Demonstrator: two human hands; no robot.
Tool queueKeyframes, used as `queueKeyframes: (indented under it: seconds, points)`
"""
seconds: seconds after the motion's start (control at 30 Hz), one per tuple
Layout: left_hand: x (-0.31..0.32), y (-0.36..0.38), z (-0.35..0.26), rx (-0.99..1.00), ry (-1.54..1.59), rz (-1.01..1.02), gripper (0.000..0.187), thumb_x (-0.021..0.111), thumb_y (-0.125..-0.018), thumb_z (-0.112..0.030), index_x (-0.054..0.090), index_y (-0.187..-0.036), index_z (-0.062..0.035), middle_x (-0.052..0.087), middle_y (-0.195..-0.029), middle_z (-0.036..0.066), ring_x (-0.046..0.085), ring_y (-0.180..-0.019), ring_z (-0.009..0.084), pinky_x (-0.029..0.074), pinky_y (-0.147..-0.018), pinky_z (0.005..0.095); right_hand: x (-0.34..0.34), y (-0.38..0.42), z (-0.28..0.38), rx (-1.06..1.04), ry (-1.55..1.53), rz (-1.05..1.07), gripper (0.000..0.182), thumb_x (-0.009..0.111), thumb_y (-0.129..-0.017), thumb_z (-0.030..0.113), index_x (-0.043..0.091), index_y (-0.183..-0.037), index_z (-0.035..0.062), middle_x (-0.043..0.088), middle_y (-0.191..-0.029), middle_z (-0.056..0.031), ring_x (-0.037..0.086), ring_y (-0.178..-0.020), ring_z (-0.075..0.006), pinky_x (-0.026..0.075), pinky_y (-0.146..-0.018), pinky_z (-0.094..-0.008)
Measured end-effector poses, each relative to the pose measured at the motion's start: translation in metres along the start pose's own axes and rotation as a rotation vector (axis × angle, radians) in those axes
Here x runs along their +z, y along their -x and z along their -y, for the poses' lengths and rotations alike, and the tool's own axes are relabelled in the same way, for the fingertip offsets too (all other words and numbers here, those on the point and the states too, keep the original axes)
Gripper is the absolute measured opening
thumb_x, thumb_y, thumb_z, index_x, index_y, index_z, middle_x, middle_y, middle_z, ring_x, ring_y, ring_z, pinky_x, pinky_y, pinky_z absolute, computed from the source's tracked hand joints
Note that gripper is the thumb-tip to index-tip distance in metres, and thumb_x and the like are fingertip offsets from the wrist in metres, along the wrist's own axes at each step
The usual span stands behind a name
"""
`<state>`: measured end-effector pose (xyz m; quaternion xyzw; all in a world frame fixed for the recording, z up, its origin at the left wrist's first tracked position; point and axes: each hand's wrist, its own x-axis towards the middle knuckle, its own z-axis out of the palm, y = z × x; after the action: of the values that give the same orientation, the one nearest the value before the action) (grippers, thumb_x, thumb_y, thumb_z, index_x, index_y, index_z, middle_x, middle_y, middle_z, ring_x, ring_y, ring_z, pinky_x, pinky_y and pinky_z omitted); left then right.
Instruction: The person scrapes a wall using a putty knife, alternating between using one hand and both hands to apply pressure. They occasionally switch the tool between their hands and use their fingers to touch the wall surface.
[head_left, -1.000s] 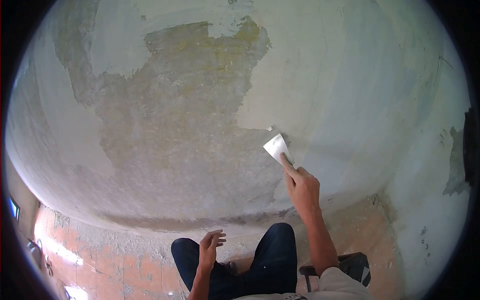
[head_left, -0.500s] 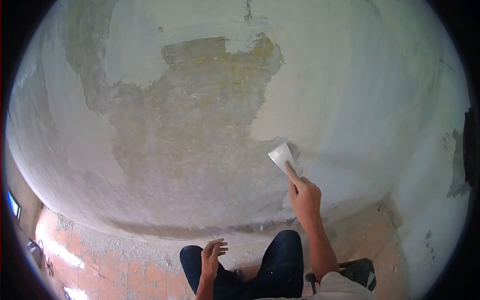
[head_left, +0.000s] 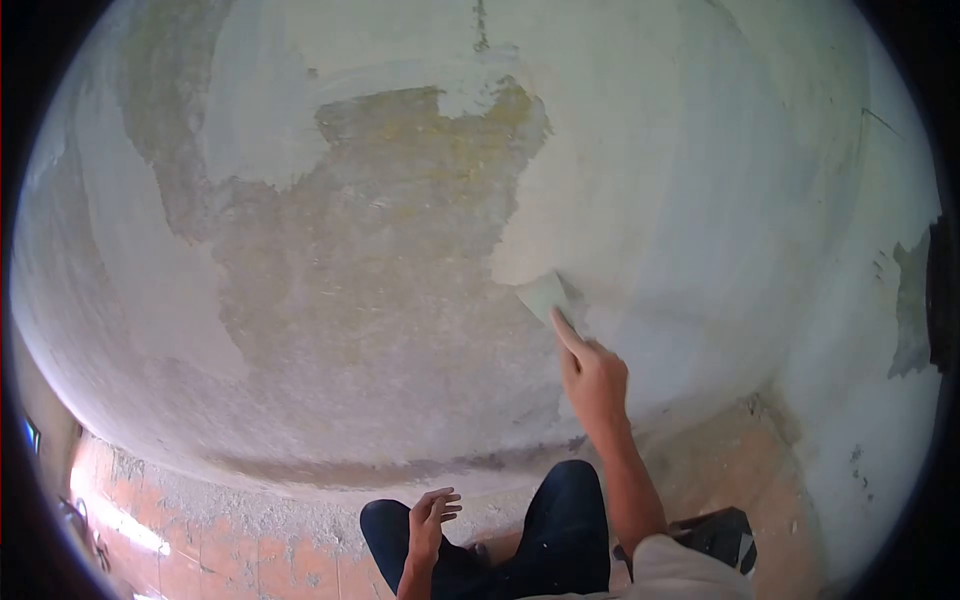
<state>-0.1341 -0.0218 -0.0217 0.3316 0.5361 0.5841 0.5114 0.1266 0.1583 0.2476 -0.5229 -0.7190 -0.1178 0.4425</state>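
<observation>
The right hand [head_left: 597, 390] is clamped on a flat, pale grey scraper with a flared, smooth blade [head_left: 543, 297], its index finger stretched along the blade. The scraper lies against a broad plaster wall [head_left: 620, 230], its edge just at the lower border of a smooth, off-white coating layer. To the left of it spreads a rough, grey-brown exposed patch [head_left: 370, 260], mottled with yellowish stains near the top and ragged along its outline. The left hand [head_left: 430, 518] hangs in front of the dark blue cloth trousers [head_left: 570, 510], its fingers loosely bent and slightly apart. Along the foot of the wall, crumbly grey debris [head_left: 270, 510] coats glossy orange-brown floor tiles [head_left: 300, 570]. A black, angular object [head_left: 718, 540] sits beside the right arm, partly hidden by a light-coloured sleeve [head_left: 685, 570].
</observation>
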Motion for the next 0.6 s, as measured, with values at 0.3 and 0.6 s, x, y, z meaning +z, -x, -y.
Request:
queueKeyframes:
  seconds: [0.3,0.6]
  points:
    - [-0.005,0.005,-0.003,0.044,-0.007,0.05,0.033,0.056,-0.119,-0.017,0.072,-0.14,0.0036,0.081,-0.128,0.018,0.08,-0.11,0.0264,0.061,-0.097,0.0369,-0.01,0.037,-0.007,0.107,-0.107,0.023,0.048,0.073,-0.105,0.007,0.076,-0.151,0.0221,0.068,-0.076,-0.0209,0.067,-0.066,-0.0389,0.053,-0.065,-0.0474]
    - [-0.009,0.012,-0.02,0.069,-0.052,0.078,0.035,0.058,-0.119,-0.023,0.071,-0.142,0.0009,0.081,-0.128,0.017,0.079,-0.112,0.0256,0.06,-0.099,0.0367,0.021,0.013,0.03,0.002,-0.223,-0.058,0.053,0.075,-0.107,0.016,0.069,-0.158,0.0268,0.067,-0.071,-0.0159,0.066,-0.06,-0.0342,0.051,-0.058,-0.0461]
